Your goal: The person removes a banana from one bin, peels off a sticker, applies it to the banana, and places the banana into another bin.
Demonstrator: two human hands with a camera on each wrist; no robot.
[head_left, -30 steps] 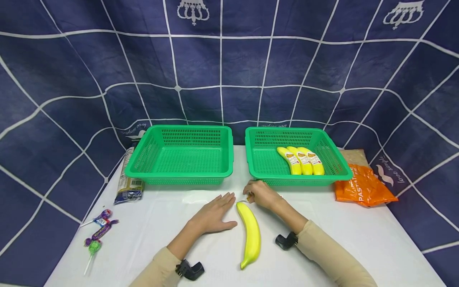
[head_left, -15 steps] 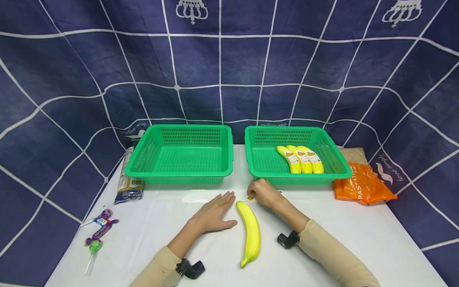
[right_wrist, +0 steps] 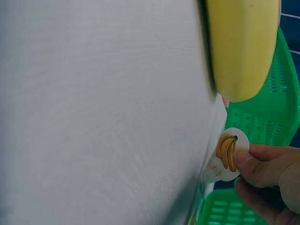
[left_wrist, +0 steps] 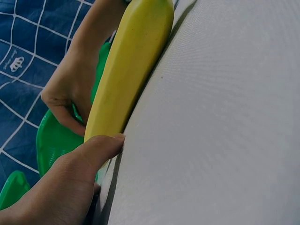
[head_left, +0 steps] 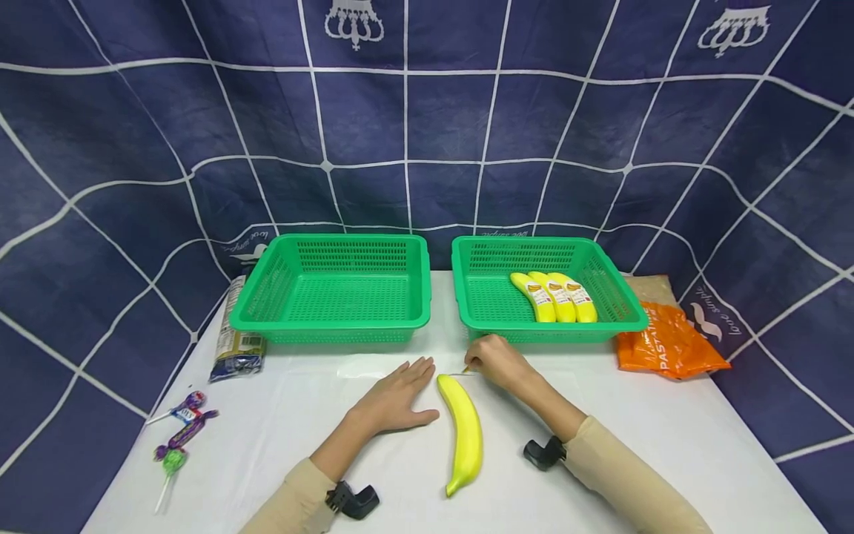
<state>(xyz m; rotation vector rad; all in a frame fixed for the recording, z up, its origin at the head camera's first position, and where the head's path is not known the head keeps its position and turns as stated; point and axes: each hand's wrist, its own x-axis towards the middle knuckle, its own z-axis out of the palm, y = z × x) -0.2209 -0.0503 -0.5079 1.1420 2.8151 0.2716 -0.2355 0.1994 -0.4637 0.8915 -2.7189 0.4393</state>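
Note:
My left hand [head_left: 396, 400] lies flat on the white table with its fingers spread, over a glossy pale strip [head_left: 360, 366]. Between finger and thumb my right hand [head_left: 500, 363] pinches a sticker [right_wrist: 227, 157] printed with a bunch of bananas; in the head view the fingers hide most of it. A yellow banana [head_left: 464, 437] lies between the two hands, its upper tip beside the left fingertips and apart from the right hand. The left wrist view shows the left thumb [left_wrist: 89, 157] overlapping the banana's end; I cannot tell if they touch.
Two green baskets stand at the back. The right basket [head_left: 490, 319] holds 3 bananas with labels [head_left: 556, 297]; the left basket [head_left: 327, 326] holds nothing visible. An orange pasta bag [head_left: 667, 341], a dark-ended packet [head_left: 239, 345] and several wrapped sweets [head_left: 183, 430] lie at the sides.
My right hand has moved a little to the right, away from the banana's tip, still pinching the sticker. The left hand and the banana have stayed in place.

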